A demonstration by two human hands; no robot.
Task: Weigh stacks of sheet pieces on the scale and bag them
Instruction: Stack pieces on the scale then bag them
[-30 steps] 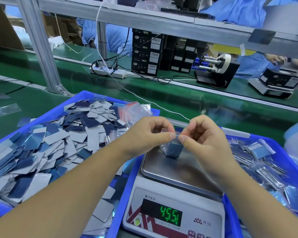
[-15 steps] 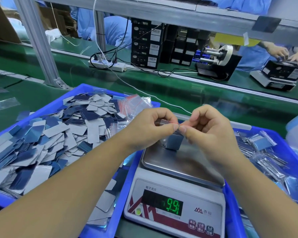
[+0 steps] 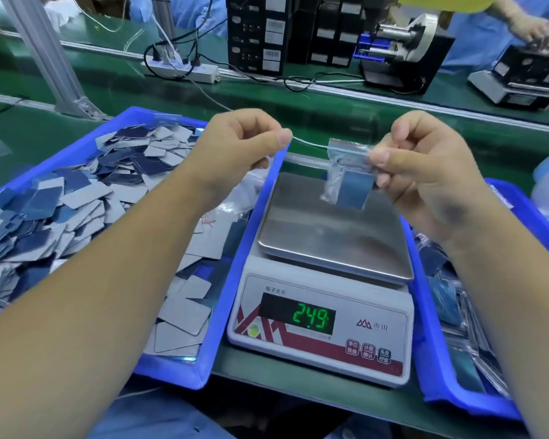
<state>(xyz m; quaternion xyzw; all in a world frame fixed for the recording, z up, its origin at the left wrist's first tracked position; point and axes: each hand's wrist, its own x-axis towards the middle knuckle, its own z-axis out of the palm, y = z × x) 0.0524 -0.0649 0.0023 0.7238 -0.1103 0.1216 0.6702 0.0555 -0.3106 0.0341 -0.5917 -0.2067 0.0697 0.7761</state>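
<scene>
Head view, from left to right: a blue tray (image 3: 229, 280) on the green bench (image 3: 314, 99) is full of loose blue and grey sheet pieces (image 3: 86, 191). Above its right edge the left hand (image 3: 235, 153) is curled almost closed, thumb against finger, and it holds nothing I can see. Next comes the scale (image 3: 324, 280), its pan bare and its screen reading 24.9. Over the pan the right hand (image 3: 425, 172) pinches the top of a small clear bag (image 3: 346, 172) with a blue stack inside. Another blue tray (image 3: 425, 312) with filled bags sits at the far right.
</scene>
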